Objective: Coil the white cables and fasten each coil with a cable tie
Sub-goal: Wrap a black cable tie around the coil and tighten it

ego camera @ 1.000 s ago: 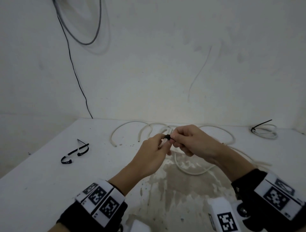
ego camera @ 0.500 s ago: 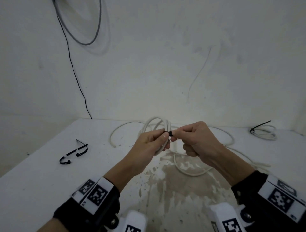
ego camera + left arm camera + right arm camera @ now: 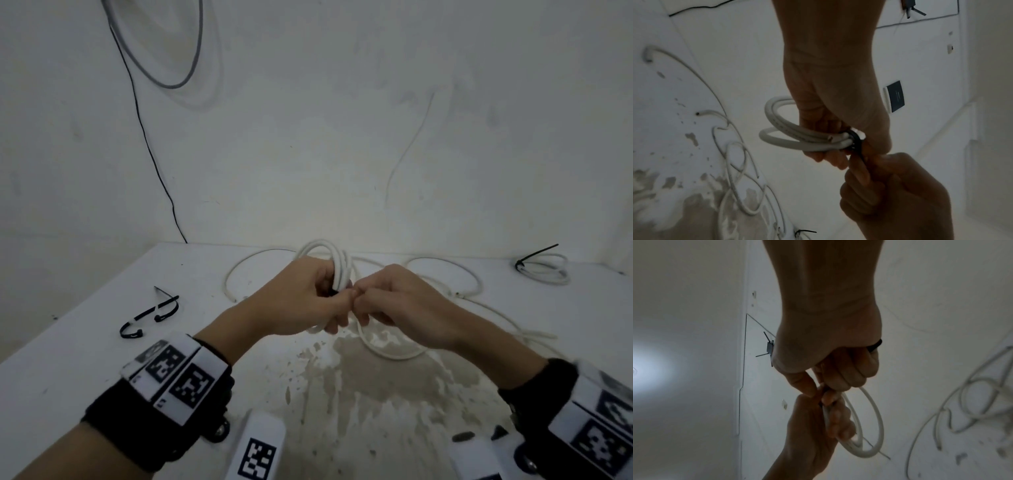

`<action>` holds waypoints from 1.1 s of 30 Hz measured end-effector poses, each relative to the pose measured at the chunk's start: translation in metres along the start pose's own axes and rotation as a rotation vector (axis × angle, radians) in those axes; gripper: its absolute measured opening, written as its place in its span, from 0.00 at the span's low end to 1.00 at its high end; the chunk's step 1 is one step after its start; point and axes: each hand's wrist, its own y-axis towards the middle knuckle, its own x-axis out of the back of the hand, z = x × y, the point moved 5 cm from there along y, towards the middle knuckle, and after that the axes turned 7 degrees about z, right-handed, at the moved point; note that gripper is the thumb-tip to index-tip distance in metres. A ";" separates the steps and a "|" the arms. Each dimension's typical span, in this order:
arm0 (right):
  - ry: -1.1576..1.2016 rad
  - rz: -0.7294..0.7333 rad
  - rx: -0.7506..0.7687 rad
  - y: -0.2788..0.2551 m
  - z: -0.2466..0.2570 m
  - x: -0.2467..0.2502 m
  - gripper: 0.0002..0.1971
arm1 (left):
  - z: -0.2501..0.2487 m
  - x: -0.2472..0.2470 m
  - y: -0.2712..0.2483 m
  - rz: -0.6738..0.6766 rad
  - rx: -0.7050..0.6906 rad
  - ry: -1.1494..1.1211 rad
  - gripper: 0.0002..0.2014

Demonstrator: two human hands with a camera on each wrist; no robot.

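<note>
My left hand (image 3: 310, 301) grips a small white cable coil (image 3: 337, 263) held upright above the table. The left wrist view shows the white cable coil (image 3: 789, 134) with a black cable tie (image 3: 855, 141) wrapped round its bundled strands. My right hand (image 3: 387, 301) meets the left one and pinches the tie's tail between thumb and fingers; the right hand (image 3: 885, 183) is seen pulling it away from the coil. In the right wrist view the coil (image 3: 865, 434) hangs below the left hand (image 3: 818, 426), and the tie's tail end (image 3: 875, 345) sticks out behind the right hand (image 3: 830, 373).
Loose white cables (image 3: 442, 270) lie looped on the white table (image 3: 85, 359) behind and under my hands. A tied white coil (image 3: 544, 267) rests at the far right. Spare black cable ties (image 3: 150, 315) lie at the left. A wall with hanging wires stands behind.
My left hand lifted the coil upright off the table, and its loops now stand above the fist. The right hand stayed on the tie while both hands closed together.
</note>
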 end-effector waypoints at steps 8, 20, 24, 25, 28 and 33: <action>0.267 0.018 0.226 -0.017 0.000 -0.019 0.14 | -0.015 -0.011 -0.006 0.338 -0.094 -0.342 0.07; 0.382 -0.196 0.141 -0.021 -0.023 -0.011 0.19 | -0.014 -0.018 0.004 0.276 -0.068 -0.351 0.10; 0.340 -0.241 0.129 -0.019 -0.032 -0.011 0.20 | -0.008 -0.018 0.003 0.286 0.001 -0.339 0.08; 0.329 -0.250 0.123 -0.020 -0.033 -0.012 0.19 | -0.007 -0.020 0.002 0.281 0.019 -0.344 0.09; 0.229 -0.301 0.098 -0.021 -0.038 -0.006 0.18 | -0.004 -0.016 0.004 0.215 0.064 -0.162 0.11; 0.025 -0.394 0.058 -0.022 -0.047 0.011 0.20 | 0.001 -0.003 0.007 0.247 0.118 0.237 0.20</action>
